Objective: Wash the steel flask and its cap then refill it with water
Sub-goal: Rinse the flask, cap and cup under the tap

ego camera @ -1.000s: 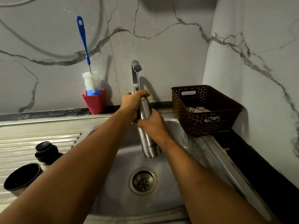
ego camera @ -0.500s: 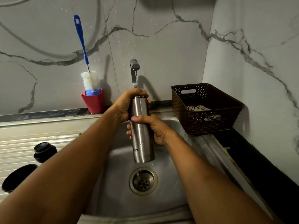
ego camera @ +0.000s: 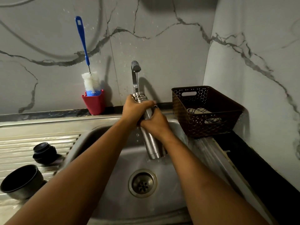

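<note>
Mid-wash, by the look of it: flask [ego camera: 151, 143] uncapped, tilted over the sink [ego camera: 162, 207], mouth under the running tap [ego camera: 136, 66], left hand [ego camera: 134, 111] gripping its neck, right hand [ego camera: 156, 123] wrapped round its body; cap [ego camera: 44, 152] on the drainboard, refill and capping still to come.

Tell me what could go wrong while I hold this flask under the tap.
1. The steel flask is wet; it could slip from your left hand and right hand into the sink.
2. The tap runs a thin stream and drops fall below your hands, so water may be missing the mouth.
3. The black cap sits near the basin edge, where your left forearm could knock it.
</note>
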The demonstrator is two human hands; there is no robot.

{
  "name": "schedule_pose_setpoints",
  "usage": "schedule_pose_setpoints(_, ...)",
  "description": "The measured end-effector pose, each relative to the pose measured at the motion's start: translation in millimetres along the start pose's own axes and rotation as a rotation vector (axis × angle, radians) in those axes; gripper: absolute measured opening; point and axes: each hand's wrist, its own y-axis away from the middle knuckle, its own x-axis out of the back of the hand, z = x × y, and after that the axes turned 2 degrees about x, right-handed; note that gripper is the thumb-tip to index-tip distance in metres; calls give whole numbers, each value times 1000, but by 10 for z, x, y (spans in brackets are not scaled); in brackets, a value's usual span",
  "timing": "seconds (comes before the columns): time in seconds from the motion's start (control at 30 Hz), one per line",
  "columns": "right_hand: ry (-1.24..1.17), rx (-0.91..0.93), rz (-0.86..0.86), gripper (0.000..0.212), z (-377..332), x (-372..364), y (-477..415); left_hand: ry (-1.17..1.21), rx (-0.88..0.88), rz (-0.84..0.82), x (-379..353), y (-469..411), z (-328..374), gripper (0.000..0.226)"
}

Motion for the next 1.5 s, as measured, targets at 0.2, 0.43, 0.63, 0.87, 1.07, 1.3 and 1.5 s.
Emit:
schedule_pose_setpoints(0.2, -297, -56, -230, 52, -5, -55, -1, 377, 56, -205, 233, 149, -97, 64)
schedule_pose_setpoints(0.43, -277, -37, 96, 59, -23, -203, -53, 134, -93, 141, -119, 455, -431, 49)
schedule_pose_setpoints(0.63, -431, -111, 53, 59, -53, -243, -106, -165, -147, 271, -159, 559, -511, 62)
schedule_pose_setpoints(0.87, -664, -183, -81, 73, -49, -135, -48, 163, 220, 72, 45, 304, -1, 59)
schedule_pose_setpoints(1.07, -523, -138, 28, 81, 5, -207, -105, -51, -86, 143, -45, 408, -228, 54)
schedule_pose_setpoints(1.3, -520, -142, -55, 52, 2, -144, -96, -375, -387, 139, -100, 544, -475, 57)
schedule_pose_setpoints(1.5, -719, -176, -146, 57, -53, -67, -17, -21, -102, -22, -58, 398, -48, 60)
